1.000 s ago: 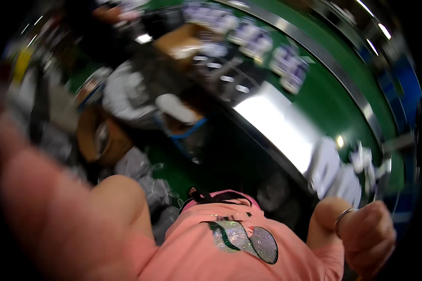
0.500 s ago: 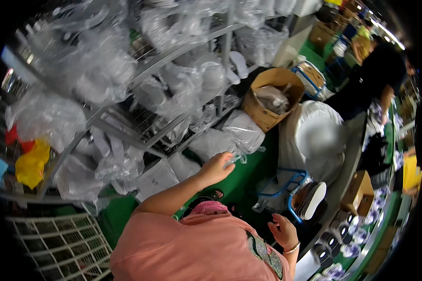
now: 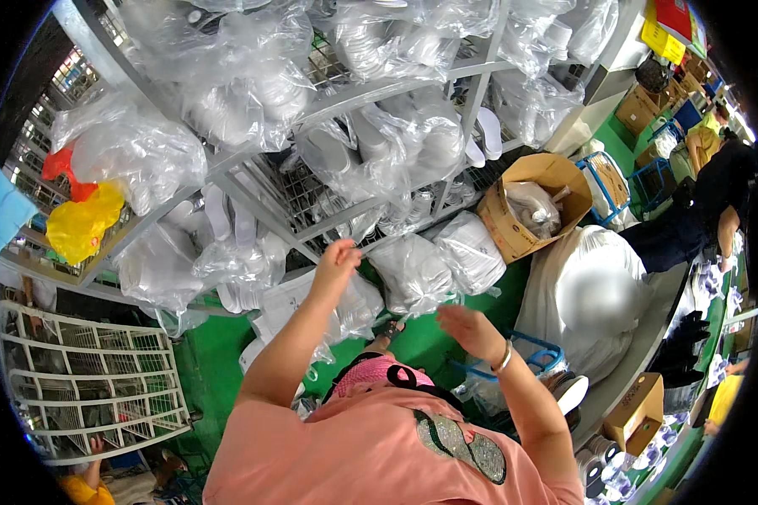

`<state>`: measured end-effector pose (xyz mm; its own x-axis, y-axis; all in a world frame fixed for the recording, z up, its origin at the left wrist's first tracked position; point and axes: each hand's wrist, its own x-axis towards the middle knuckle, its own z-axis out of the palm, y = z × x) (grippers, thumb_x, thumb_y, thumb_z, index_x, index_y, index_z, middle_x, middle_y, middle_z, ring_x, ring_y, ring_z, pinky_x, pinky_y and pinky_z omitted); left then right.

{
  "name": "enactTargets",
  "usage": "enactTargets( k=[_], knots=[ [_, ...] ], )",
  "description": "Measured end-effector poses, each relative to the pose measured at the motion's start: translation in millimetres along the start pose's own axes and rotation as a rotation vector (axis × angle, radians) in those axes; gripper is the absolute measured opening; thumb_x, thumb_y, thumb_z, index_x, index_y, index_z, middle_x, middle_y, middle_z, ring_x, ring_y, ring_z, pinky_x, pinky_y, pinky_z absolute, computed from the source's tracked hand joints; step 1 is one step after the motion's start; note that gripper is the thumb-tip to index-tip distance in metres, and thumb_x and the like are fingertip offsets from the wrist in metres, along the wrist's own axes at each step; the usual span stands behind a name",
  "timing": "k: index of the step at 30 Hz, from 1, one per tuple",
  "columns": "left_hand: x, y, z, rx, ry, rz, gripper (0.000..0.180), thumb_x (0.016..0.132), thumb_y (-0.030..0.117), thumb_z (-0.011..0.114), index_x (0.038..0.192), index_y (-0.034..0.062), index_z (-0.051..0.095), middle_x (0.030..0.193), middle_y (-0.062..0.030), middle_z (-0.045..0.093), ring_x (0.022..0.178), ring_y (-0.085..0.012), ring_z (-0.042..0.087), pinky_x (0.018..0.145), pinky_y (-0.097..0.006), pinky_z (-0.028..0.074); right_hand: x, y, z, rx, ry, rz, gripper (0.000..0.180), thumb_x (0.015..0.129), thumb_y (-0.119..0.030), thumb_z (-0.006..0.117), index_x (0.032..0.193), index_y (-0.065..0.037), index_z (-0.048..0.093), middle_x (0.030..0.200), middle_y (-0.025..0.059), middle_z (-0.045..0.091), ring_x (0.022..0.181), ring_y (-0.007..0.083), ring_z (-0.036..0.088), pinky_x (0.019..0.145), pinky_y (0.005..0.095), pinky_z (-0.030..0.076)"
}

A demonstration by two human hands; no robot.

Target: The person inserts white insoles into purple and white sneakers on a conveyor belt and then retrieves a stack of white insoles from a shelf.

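Note:
My left hand (image 3: pixel 337 268) is raised in front of the wire shelves, fingers loosely bent and apart, with nothing visible in it. It is nearest to clear plastic bags of white insoles (image 3: pixel 408 271) on the floor and the bagged insoles (image 3: pixel 370 156) on the shelf beyond. My right hand (image 3: pixel 473 333), a bracelet at its wrist, reaches over the green floor with its fingers stretched out, slightly blurred. It appears to hold nothing. Close to it stand a blue-framed stool (image 3: pixel 541 352) and another bag of white insoles (image 3: pixel 472 251).
An open cardboard box (image 3: pixel 514 225) and a large white sack (image 3: pixel 547 290) stand to the right. Beyond them runs a bench (image 3: pixel 594 412) with shoes and a small carton (image 3: pixel 636 412). A white wire cart (image 3: pixel 93 383) is at lower left. A person in dark clothes (image 3: pixel 703 210) works at far right.
My view has turned to the right and toward the shelves. My right hand has come up and forward from beside my body. My left hand has lifted nearer the shelf.

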<state>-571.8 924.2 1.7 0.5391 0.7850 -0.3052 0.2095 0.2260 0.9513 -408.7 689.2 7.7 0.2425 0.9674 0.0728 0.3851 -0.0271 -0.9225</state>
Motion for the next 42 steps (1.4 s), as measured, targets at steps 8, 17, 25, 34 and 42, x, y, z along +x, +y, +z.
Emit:
enactTargets(
  k=[8, 17, 25, 34, 42],
  knots=[
    [192, 8, -26, -0.391, 0.180, 0.049, 0.032, 0.083, 0.010, 0.050, 0.113, 0.0006, 0.044, 0.111, -0.0092, 0.049, 0.095, -0.0164, 0.050, 0.082, -0.029, 0.043, 199, 16, 21, 0.634, 0.125, 0.376, 0.027, 0.086, -0.016, 0.049, 0.104, 0.004, 0.053, 0.083, 0.0047, 0.058, 0.073, 0.0110, 0.053, 0.065, 0.0223, 0.044],
    [314, -26, -64, -0.073, 0.274, -0.045, 0.044, 0.080, 0.019, 0.053, 0.120, 0.0059, 0.041, 0.124, -0.0116, 0.041, 0.114, -0.0263, 0.039, 0.094, -0.042, 0.034, 395, 105, 56, 0.126, 0.366, 0.400, 0.027, 0.081, -0.011, 0.048, 0.104, 0.001, 0.053, 0.098, 0.0150, 0.056, 0.092, 0.0221, 0.053, 0.078, 0.0298, 0.043],
    [322, -32, -89, -0.337, 0.114, -0.200, 0.046, 0.080, 0.022, 0.054, 0.121, 0.0063, 0.041, 0.126, -0.0116, 0.040, 0.115, -0.0268, 0.038, 0.095, -0.043, 0.033, 445, 189, 68, -0.318, 0.327, 0.520, 0.032, 0.081, -0.030, 0.045, 0.101, -0.010, 0.059, 0.097, 0.0113, 0.060, 0.091, 0.0247, 0.057, 0.077, 0.0354, 0.044],
    [345, -34, -45, -0.502, 0.016, -0.286, 0.049, 0.080, 0.026, 0.054, 0.122, 0.0068, 0.040, 0.127, -0.0117, 0.038, 0.116, -0.0273, 0.036, 0.095, -0.043, 0.032, 466, 182, 64, -0.347, 0.106, 0.762, 0.049, 0.081, -0.049, 0.039, 0.117, -0.019, 0.051, 0.120, 0.0038, 0.051, 0.110, 0.0242, 0.048, 0.089, 0.0448, 0.032],
    [347, -37, -41, -0.606, 0.004, -0.328, 0.051, 0.079, 0.029, 0.054, 0.123, 0.0072, 0.039, 0.128, -0.0117, 0.037, 0.118, -0.0277, 0.035, 0.096, -0.044, 0.030, 463, 170, 66, -0.570, 0.008, 0.554, 0.028, 0.080, -0.033, 0.047, 0.097, -0.017, 0.063, 0.099, 0.0037, 0.062, 0.087, 0.0216, 0.060, 0.065, 0.0380, 0.046]
  ],
)
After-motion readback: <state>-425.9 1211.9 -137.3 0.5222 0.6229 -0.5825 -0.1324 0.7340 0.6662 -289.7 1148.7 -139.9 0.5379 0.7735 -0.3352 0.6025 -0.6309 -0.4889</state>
